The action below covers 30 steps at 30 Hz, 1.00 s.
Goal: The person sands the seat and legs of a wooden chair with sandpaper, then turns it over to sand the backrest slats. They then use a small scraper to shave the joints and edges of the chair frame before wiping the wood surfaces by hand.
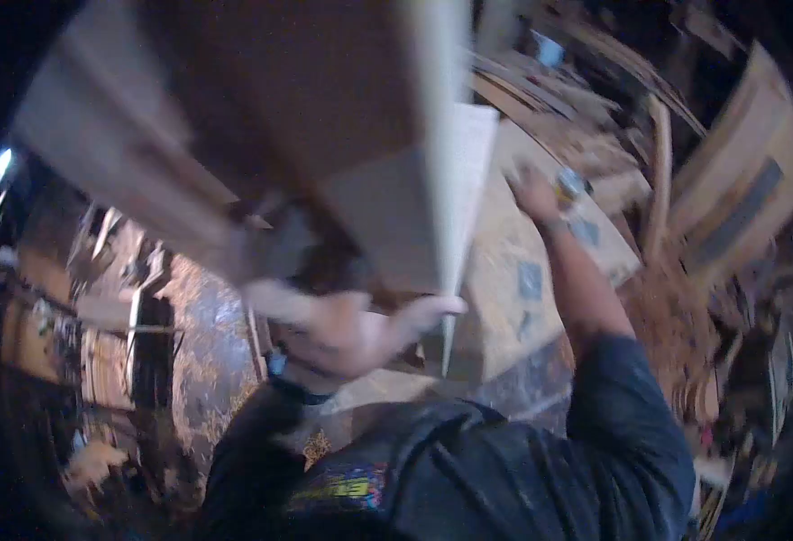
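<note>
A large box-like wooden piece (369, 207), blurred by motion, fills the upper left and middle of the view. My left hand (351, 329) is wrapped under its lower end, with the thumb against the pale front edge. My right hand (531, 191) reaches forward over a light wooden board (495, 261), its fingers spread and nothing seen in them. Beside the right wrist lies a small round object (569, 183), too blurred to name. A narrow white surface (474, 153) shows just behind the pale edge of the wooden piece.
Wood scraps (559, 113) are heaped at the upper right. A curved-looking panel (748, 171) with a dark strip leans at the far right. Sawdust covers the floor (211, 343) at the left, near stacked boards (106, 361). A bright lamp (4, 162) shines at the far left.
</note>
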Tool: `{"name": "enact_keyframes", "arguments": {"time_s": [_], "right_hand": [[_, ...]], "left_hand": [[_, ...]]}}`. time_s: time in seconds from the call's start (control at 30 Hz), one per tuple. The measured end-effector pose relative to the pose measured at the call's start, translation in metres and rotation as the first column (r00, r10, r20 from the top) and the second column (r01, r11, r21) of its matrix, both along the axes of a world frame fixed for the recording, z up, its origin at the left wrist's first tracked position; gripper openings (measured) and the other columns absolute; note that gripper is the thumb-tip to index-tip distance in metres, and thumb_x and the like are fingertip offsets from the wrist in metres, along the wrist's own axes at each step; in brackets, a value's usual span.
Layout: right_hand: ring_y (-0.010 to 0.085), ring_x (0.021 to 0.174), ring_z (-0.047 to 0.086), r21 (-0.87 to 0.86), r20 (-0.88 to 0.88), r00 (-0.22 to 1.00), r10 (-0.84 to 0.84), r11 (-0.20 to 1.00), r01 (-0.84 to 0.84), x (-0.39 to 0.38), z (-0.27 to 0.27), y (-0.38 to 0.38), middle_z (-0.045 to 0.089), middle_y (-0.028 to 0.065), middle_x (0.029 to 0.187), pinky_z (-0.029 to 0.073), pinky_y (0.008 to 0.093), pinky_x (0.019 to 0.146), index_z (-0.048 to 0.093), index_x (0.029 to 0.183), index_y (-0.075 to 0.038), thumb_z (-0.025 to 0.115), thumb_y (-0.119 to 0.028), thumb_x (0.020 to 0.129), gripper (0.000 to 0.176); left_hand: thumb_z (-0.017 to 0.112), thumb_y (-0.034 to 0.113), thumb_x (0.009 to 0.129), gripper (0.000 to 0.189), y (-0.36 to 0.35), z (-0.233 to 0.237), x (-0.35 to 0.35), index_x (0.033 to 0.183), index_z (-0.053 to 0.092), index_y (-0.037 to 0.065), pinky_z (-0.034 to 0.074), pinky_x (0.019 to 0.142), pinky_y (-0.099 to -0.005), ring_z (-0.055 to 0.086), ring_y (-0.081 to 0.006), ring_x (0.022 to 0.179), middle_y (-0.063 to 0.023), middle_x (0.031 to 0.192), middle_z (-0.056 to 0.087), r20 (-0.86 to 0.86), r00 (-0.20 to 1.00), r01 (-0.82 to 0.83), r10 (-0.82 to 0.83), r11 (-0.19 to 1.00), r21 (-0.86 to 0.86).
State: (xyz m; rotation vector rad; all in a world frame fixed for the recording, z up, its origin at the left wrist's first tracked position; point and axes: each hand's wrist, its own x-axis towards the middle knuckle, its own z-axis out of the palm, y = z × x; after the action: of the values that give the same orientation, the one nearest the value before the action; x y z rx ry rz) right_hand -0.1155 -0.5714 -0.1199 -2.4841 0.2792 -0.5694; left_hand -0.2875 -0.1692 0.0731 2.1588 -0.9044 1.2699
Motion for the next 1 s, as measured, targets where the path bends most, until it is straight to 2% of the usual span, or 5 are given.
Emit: {"name": "enact_keyframes", "arguments": {"time_s": [0.2, 0.5, 0.7, 0.9, 1.0], "right_hand": [[0.0461, 0.113, 0.068, -0.113, -0.589, 0.808, 0.030, 0.986, -0.119, -0.166, -0.358, -0.086, 0.067, 0.0323, 0.124, 0.055, 0.0540, 0.092, 0.062, 0.128, 0.000, 0.061, -0.058, 0.093, 0.068], [0.0434, 0.091, 0.072, 0.064, -0.438, 0.892, -0.110, 0.986, 0.152, -0.216, -0.283, -0.004, 0.073, 0.0235, 0.091, 0.057, 0.0529, 0.077, 0.058, 0.120, -0.006, 0.077, -0.035, 0.087, 0.048], [0.0138, 0.075, 0.068, 0.835, 0.141, 0.899, 0.414, 0.439, -0.333, -0.239, -0.070, 0.089, 0.069, 0.0068, 0.085, 0.055, 0.0306, 0.066, 0.066, 0.106, -0.001, 0.070, 0.000, 0.087, 0.019], [0.0287, 0.081, 0.069, -0.446, 0.400, 0.114, 0.909, 0.302, -0.842, -0.241, 0.113, 0.224, 0.067, 0.0089, 0.092, 0.057, 0.0378, 0.070, 0.071, 0.092, -0.011, 0.078, -0.011, 0.074, 0.019], [0.0224, 0.076, 0.064, -0.714, 0.215, 0.257, 0.942, 0.332, -0.617, -0.216, 0.085, 0.241, 0.064, 0.0046, 0.089, 0.053, 0.0356, 0.063, 0.072, 0.095, -0.014, 0.074, -0.015, 0.073, 0.023]], "left_hand": [[0.094, 0.053, 0.066, 0.053, 0.051, 0.030, -0.007, 0.096, 0.075, 0.013, 0.041, 0.104, -0.0593, 0.045, -0.0406, 0.126, -0.0217, 0.134, 0.043, 0.085, 0.996, -0.001, -0.014, 0.984, 0.176], [0.054, 0.013, 0.107, 0.037, 0.311, 0.099, 0.138, 0.142, 0.055, 0.001, 0.039, 0.117, -0.0396, 0.051, -0.0282, 0.137, -0.0153, 0.149, 0.051, 0.371, 0.810, -0.497, 0.455, 0.868, 0.021], [0.045, 0.050, 0.110, 0.060, 0.246, 0.042, 0.154, 0.156, 0.040, 0.011, 0.055, 0.104, -0.0408, 0.067, -0.0275, 0.119, -0.0092, 0.138, 0.064, -0.370, 0.541, 0.037, -0.755, 0.461, -0.887], [0.049, 0.051, 0.109, 0.063, 0.249, 0.013, 0.190, 0.154, 0.041, 0.008, 0.053, 0.105, -0.0381, 0.062, -0.0211, 0.124, -0.0102, 0.139, 0.060, -0.155, 0.531, 0.131, -0.833, 0.261, -0.956], [0.049, 0.047, 0.110, 0.059, 0.249, 0.014, 0.184, 0.150, 0.045, 0.003, 0.054, 0.100, -0.0370, 0.062, -0.0199, 0.121, -0.0103, 0.134, 0.061, -0.257, 0.578, 0.040, -0.774, 0.342, -0.939]]}}
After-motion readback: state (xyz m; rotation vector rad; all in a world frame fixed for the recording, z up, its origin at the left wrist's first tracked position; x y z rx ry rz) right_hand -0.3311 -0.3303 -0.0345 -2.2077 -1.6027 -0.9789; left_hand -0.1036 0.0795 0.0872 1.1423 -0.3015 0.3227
